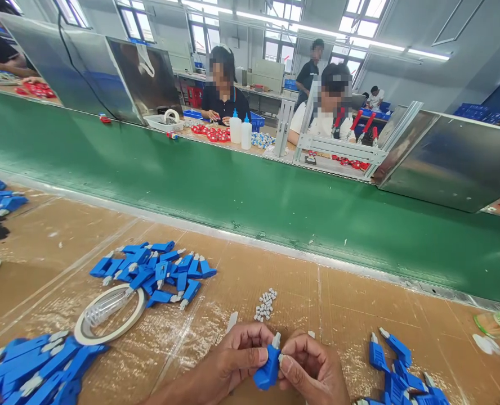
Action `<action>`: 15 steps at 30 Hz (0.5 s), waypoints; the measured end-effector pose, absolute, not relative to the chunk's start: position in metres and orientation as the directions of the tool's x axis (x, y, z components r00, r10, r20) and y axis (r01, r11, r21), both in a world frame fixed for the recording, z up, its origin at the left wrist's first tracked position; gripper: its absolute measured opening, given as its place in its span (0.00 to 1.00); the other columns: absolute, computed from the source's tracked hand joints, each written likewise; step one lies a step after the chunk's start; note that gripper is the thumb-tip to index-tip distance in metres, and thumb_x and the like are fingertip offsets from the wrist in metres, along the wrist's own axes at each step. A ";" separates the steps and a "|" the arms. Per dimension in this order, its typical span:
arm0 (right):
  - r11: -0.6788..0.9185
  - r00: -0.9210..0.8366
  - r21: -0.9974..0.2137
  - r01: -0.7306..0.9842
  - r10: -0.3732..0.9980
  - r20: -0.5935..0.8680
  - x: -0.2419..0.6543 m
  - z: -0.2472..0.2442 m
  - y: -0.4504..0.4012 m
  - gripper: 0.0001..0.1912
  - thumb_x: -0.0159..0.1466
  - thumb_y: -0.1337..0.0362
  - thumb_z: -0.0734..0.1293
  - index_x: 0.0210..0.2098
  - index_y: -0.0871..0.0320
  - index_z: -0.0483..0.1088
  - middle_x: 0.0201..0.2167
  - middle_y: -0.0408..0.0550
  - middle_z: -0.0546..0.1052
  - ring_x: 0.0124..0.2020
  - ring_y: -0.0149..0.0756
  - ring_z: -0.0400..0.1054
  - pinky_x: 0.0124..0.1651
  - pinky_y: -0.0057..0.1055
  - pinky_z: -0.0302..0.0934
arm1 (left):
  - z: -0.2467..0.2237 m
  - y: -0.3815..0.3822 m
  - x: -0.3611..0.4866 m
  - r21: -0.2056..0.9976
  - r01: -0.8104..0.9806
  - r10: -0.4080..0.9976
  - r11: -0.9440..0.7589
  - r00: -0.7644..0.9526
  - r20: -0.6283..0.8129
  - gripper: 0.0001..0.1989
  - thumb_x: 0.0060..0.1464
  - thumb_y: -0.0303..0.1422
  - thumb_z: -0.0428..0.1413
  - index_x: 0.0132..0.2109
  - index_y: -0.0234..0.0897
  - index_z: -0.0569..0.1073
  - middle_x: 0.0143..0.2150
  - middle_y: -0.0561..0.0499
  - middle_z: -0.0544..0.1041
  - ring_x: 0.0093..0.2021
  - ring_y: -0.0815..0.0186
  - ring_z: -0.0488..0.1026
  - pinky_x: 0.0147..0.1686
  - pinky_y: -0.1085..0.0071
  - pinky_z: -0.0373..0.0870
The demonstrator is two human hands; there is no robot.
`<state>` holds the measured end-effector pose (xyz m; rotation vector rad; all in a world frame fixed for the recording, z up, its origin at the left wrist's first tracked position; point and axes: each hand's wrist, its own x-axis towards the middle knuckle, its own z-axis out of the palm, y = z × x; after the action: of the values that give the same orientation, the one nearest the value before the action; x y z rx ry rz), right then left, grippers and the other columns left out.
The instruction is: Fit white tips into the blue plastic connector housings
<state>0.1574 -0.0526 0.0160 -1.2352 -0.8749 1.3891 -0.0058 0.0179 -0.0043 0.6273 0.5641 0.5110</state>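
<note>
Plastic, blue and blocky, fills most of what lies on the brown cardboard-covered desk (pixel 338 304). At the bottom edge of the view the left hand (pixel 237 360) and the right hand (pixel 313 368) meet over one blue connector (pixel 268 368), a squarish body with a small white tip pointing up. Both hands are closed on it — left thumb and fingers pinch its left side, right thumb and fingertips press its right side and the white tip. The forearms are cut off by the frame.

Just beyond the connector, a tight cluster of tiny white caps (pixel 266 305) sits on the desk, each too small to make out in shape. Beyond and to the left of the connector lies a loose pile of blue connectors (pixel 157 270), white tips pointing every way. Nearer, left of the connector, a pale tape ring (pixel 110 315) lies flat with a clear, ribbed plastic piece inside it. A bigger heap of blue parts (pixel 30 368) is cut off at the bottom left corner; another small heap (pixel 397 371) lies right of the connector, partly out of view.

Beyond all this runs a smooth green conveyor belt (pixel 254 197) with a metal edge. Across it two seated people work at red parts (pixel 216 134) — their hands are small and hard to read — beside two white squeeze bottles (pixel 240 130).
</note>
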 end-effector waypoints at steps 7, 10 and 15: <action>-0.194 0.113 -0.973 -0.126 0.972 -0.208 0.156 0.019 -0.053 0.20 0.57 0.48 0.75 0.28 0.60 0.76 0.24 0.43 0.73 0.23 0.30 0.69 0.28 0.26 0.63 | -0.008 0.018 -0.006 0.726 -0.272 0.623 0.632 0.735 -0.267 0.20 0.41 0.47 0.69 0.31 0.34 0.75 0.24 0.54 0.69 0.24 0.73 0.63 0.25 0.76 0.59; -0.214 0.122 -0.975 -0.057 0.968 -0.220 0.158 0.021 -0.054 0.21 0.58 0.46 0.74 0.28 0.60 0.76 0.23 0.44 0.73 0.24 0.31 0.68 0.29 0.28 0.63 | -0.008 0.016 -0.007 0.835 -0.227 0.662 0.502 0.722 -0.202 0.22 0.46 0.51 0.65 0.33 0.34 0.75 0.24 0.55 0.69 0.25 0.72 0.62 0.26 0.75 0.59; -0.237 0.140 -0.971 0.008 0.962 -0.234 0.161 0.017 -0.055 0.22 0.58 0.46 0.73 0.27 0.61 0.76 0.21 0.45 0.75 0.23 0.31 0.68 0.29 0.27 0.61 | -0.004 0.013 -0.009 0.943 -0.132 0.703 0.304 0.699 -0.129 0.23 0.52 0.52 0.60 0.37 0.33 0.75 0.29 0.51 0.72 0.30 0.68 0.68 0.33 0.72 0.65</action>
<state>0.1614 -0.0546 0.0172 -1.4628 -1.0012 1.2627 -0.0087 0.0129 -0.0042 1.1360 0.5957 0.5989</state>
